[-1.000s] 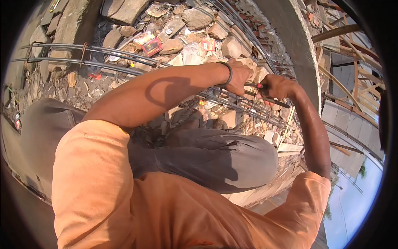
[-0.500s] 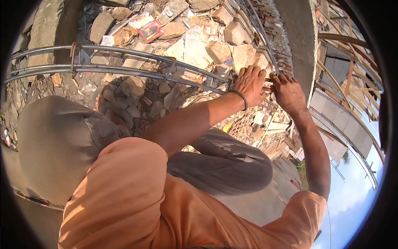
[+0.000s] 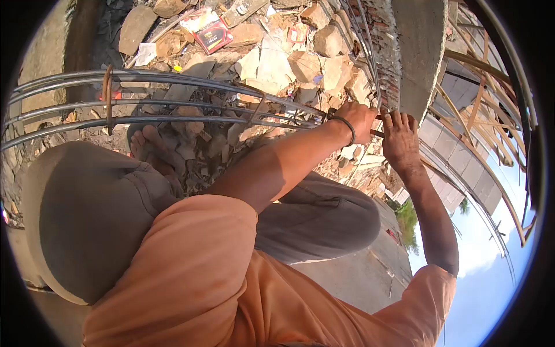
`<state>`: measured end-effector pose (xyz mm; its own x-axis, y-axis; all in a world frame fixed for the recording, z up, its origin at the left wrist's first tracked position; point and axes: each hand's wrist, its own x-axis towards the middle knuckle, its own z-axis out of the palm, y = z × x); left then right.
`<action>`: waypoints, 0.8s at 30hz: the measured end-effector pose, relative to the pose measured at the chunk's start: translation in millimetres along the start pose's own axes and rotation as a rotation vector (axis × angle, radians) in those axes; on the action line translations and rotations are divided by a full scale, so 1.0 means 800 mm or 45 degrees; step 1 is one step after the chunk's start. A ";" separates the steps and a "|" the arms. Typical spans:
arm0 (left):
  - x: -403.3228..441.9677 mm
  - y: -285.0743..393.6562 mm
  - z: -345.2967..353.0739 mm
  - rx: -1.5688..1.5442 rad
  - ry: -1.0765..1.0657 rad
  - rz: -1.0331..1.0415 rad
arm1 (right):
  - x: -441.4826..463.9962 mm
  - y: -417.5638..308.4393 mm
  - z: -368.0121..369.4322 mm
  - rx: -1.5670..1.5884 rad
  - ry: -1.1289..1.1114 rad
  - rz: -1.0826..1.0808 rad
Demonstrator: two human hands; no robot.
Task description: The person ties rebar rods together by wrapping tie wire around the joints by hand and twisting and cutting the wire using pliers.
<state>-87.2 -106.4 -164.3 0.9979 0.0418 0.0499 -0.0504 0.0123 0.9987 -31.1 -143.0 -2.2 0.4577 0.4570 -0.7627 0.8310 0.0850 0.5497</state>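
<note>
Long steel reinforcing bars [image 3: 191, 120] run across from the left and pass under my hands. Brown square stirrups [image 3: 108, 99] ring them at intervals. My left hand [image 3: 357, 118], with a dark band at its wrist, is closed around the bars near their right part; short dark metal pieces show on either side of the fist. Beside it, almost touching, my right hand [image 3: 400, 139] has its fingers bent over the same bars. What lies under the fingers of both hands is mostly hidden.
Broken stone and concrete rubble [image 3: 272, 63] covers the ground, with a red box [image 3: 214, 36] lying on it. A concrete beam [image 3: 421, 52] with brickwork stands at the upper right. Wooden poles [image 3: 480, 110] rise beyond. My bare foot [image 3: 151, 147] is below the bars.
My left hand has gone from spread fingers to a closer grip and shifted slightly right. The right hand has dropped a little. The camera has tilted, so the bars look wider apart.
</note>
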 end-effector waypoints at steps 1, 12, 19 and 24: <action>0.002 0.001 -0.004 -0.038 -0.021 -0.023 | 0.003 -0.003 0.004 0.008 0.061 0.058; -0.049 0.019 0.027 0.743 0.409 0.386 | 0.040 0.036 -0.001 1.700 -1.605 0.239; -0.016 -0.004 0.019 0.353 -0.062 0.274 | 0.014 0.011 -0.015 0.867 -0.731 0.122; 0.000 -0.005 0.005 0.143 -0.103 0.120 | -0.005 -0.018 0.024 0.171 0.014 0.154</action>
<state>-86.8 -110.3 -168.3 0.9892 -0.0429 0.1400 -0.1436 -0.0996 0.9846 -38.6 -163.1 -13.6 0.5541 0.4666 -0.6895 0.8051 -0.0896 0.5863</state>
